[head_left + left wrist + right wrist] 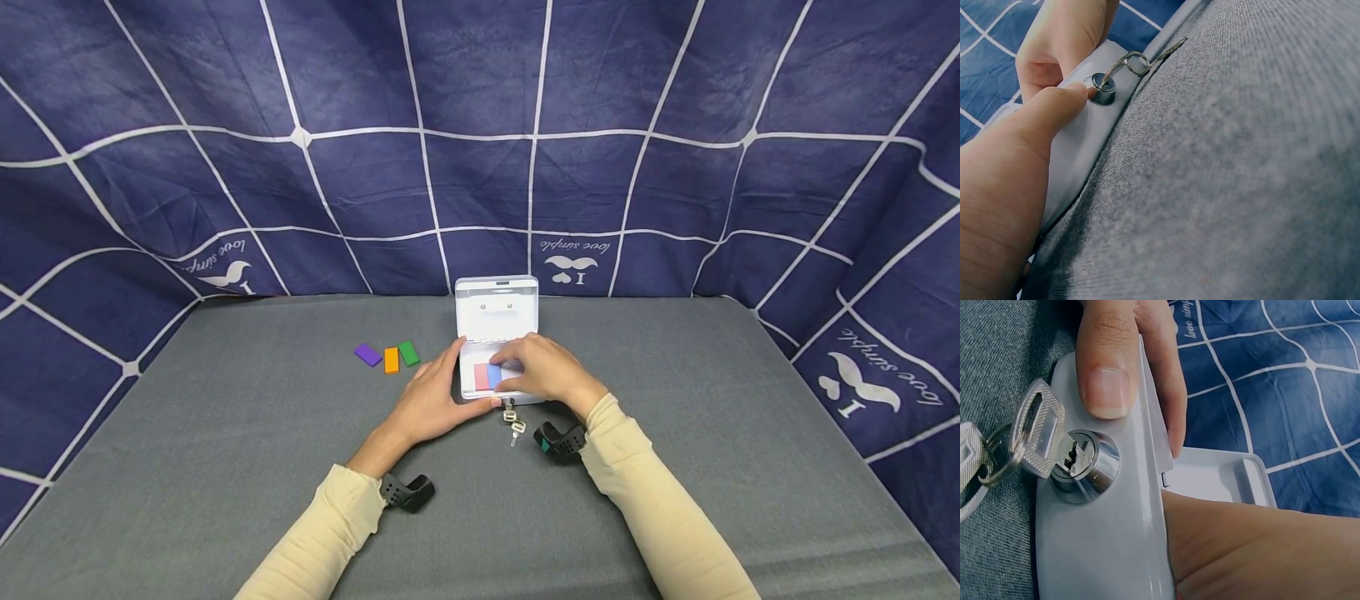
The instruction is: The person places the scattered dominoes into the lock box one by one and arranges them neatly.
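Note:
A small white metal cash box (468, 395) sits with its lid (497, 321) raised at the back. My left hand (431, 406) grips its left front corner, thumb (1107, 387) on the front wall beside the round lock (1100, 472) and fingers along the left side. Inside the box lie a pink block (481, 377) and, right against it, a blue block (493, 376). My right hand (551, 371) reaches in over the front right and pinches the blue block between thumb and fingers; the right wrist view hides these fingertips. A key (1041, 428) stands in the lock.
A second key (514, 437) hangs by a ring from the one in the lock, over the grey cloth tabletop (465, 517). Purple (368, 355), orange (392, 360) and green (409, 353) blocks lie left of the box. Behind the table hangs a blue checked curtain (480, 183).

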The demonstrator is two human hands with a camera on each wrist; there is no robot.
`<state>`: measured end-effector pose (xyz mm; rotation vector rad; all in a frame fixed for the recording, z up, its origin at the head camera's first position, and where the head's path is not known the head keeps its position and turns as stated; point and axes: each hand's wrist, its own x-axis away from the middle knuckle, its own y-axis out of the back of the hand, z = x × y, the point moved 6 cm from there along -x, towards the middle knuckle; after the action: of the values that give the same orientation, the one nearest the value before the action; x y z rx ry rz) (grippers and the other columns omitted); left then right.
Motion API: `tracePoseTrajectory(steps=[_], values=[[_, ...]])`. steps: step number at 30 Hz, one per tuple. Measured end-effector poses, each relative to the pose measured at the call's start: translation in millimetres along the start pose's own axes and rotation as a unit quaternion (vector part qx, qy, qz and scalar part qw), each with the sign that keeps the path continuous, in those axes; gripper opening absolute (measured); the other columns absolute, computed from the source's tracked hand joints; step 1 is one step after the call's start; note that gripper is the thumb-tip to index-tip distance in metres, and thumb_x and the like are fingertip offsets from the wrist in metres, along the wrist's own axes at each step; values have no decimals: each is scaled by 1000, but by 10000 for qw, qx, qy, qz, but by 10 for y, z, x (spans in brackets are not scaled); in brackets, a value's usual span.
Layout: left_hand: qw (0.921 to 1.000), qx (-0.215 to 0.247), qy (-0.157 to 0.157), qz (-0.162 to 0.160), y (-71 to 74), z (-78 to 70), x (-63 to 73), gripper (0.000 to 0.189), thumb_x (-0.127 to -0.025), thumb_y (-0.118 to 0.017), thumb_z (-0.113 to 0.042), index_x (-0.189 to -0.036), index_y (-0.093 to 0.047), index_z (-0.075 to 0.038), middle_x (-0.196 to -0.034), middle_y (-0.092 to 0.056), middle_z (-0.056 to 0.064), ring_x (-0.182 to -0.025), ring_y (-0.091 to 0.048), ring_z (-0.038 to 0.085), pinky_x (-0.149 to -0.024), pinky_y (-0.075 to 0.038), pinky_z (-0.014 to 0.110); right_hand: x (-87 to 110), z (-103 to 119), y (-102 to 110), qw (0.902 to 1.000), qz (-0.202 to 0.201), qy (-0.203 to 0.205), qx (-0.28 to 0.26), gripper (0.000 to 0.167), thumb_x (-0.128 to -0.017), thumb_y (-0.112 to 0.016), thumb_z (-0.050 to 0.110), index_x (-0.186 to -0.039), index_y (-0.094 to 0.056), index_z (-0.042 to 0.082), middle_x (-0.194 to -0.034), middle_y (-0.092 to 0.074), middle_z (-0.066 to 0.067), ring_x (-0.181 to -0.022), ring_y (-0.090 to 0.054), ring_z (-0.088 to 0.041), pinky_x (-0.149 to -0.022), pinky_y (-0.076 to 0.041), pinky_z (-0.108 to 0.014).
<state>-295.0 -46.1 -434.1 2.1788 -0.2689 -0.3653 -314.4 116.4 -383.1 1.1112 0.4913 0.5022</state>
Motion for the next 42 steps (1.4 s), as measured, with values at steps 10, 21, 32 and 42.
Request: tracePoseTrajectory(steps=[10,21,32,42], values=[[10000,21,37,-29,14,18,17,113,-73,-57,-84,-159,-17,-21,-157,-34,7,-138,-37,34,-107,-31,56,12,-23,10,9998,-103,181,-73,45,-81,-84,30,-118,-72,7,-116,-69,-4,-105,-61,-21,-93,-46,-38],[10000,-84,-6,-51,16,3,9,113,-73,-57,-84,-158,-18,-20,-155,-36,7,-136,-39,34,-107,-32,54,109,-215,27,9854,-1092,736,-1078,43,-84,-80,35,-121,-71,15,-118,-68,5,-111,-59,-14,-97,-44,-36],[9999,-112,-70,-87,11,-5,4,113,-73,-60,-82,-158,-20,-18,-154,-38,9,-135,-40,34,-107,-33,53,228,-300,-20,9670,-2228,634,-1063,54,-80,-83,36,-127,-67,13,-128,-62,2,-119,-49,-19,-101,-38,-40],[9999,-140,-16,-23,11,-8,2,115,-73,-59,-83,-158,-19,-18,-156,-35,9,-137,-38,33,-108,-32,51,287,-417,-102,9666,-1970,-250,-1622,54,-94,-68,38,-142,-56,16,-145,-50,5,-135,-38,-17,-110,-29,-45]])
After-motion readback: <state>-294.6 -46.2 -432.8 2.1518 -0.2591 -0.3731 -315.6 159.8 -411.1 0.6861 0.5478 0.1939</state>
